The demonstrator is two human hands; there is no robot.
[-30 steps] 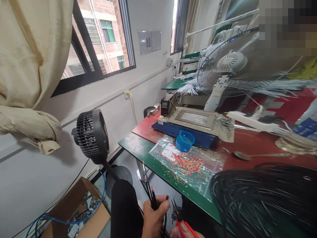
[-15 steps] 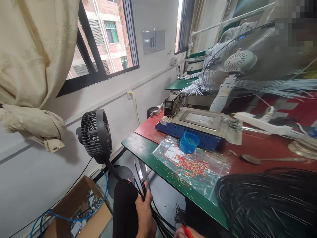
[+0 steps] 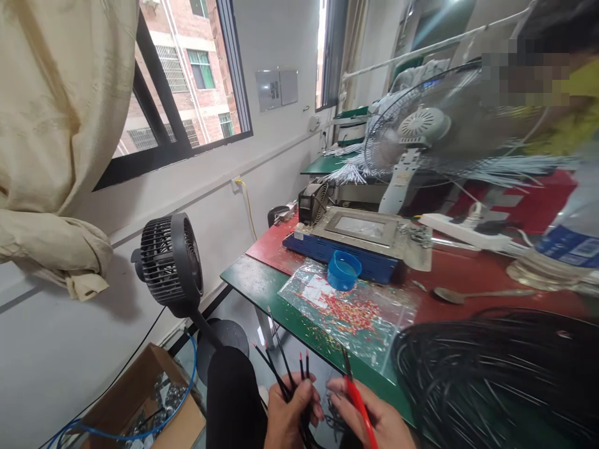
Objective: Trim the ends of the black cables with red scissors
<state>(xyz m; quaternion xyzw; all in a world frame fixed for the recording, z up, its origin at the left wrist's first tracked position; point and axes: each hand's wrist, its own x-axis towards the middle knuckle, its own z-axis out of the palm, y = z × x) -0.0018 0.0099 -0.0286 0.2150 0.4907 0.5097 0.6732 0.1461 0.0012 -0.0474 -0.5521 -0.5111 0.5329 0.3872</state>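
Note:
My left hand (image 3: 292, 408) is closed around several thin black cables (image 3: 279, 358). Their ends stick up above the fingers, some tipped with short red wire ends. Just to the right, my right hand (image 3: 369, 415) grips a red-handled tool (image 3: 359, 402) with two thin dark tips pointing up; its exact kind is unclear. The two hands are close together below the table edge, and the tool does not touch the cables. A large coil of black cable (image 3: 491, 380) lies on the table to the right.
A plastic bag (image 3: 388, 340) with scattered red and yellow bits lies on the green table (image 3: 250, 280). Behind it are a blue ring-shaped container (image 3: 344, 271), a blue heating device (image 3: 322, 249), a spoon (image 3: 482, 294) and fans (image 3: 163, 265). A cardboard box (image 3: 182, 418) stands lower left.
My right hand has come up and into fuller view with the red-handled tool, nearer my left hand. The cable ends in my left hand are spread differently. The view has shifted slightly.

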